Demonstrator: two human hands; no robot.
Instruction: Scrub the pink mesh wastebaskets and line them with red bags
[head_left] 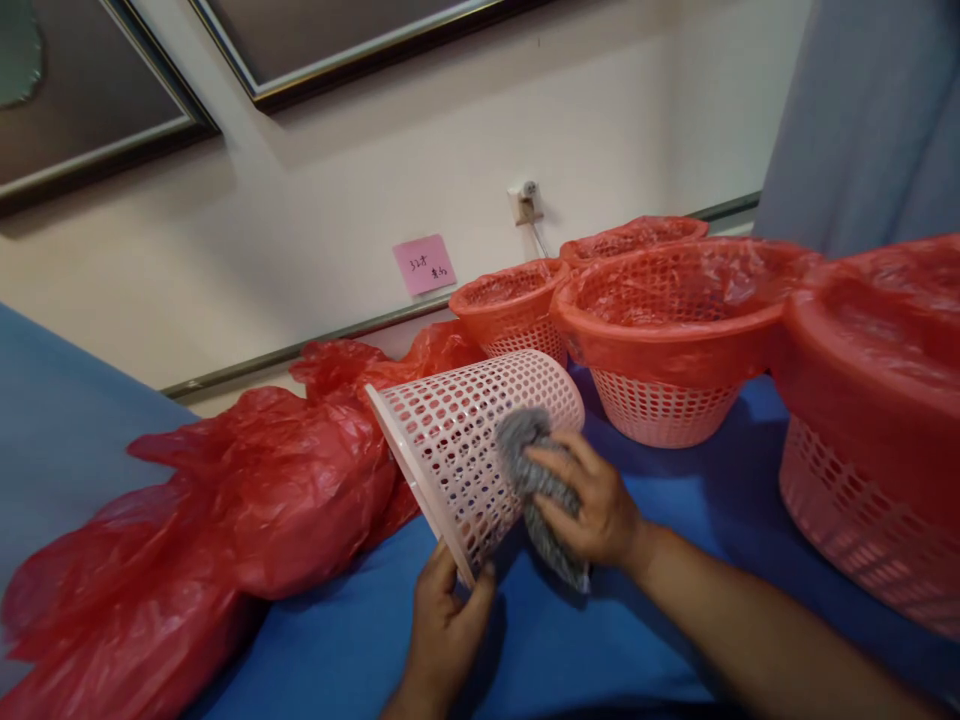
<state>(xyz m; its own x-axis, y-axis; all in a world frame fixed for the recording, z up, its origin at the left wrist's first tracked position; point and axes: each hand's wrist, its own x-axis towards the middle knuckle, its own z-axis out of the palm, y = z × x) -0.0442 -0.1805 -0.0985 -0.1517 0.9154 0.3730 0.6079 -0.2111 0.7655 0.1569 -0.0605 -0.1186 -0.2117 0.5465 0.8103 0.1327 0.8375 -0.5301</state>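
Observation:
A pink perforated plastic basket [465, 420] lies tilted on its side in front of me, its wide rim facing left and toward me. My left hand [446, 620] pinches that rim at its lower edge, thumb on one side and fingers on the other. In my right hand [600, 505] is a bunched grey cloth [544, 480], pressed against the basket's side near its closed end. Part of the cloth hangs below my fingers.
Crumpled red plastic bags [285, 490] spread along the left. Several baskets lined with red bags stand at the right, among them a large one [667, 405]. Blue cloth [352, 640] covers the surface. Behind, the wall carries a pink note [424, 265] and a socket [526, 204].

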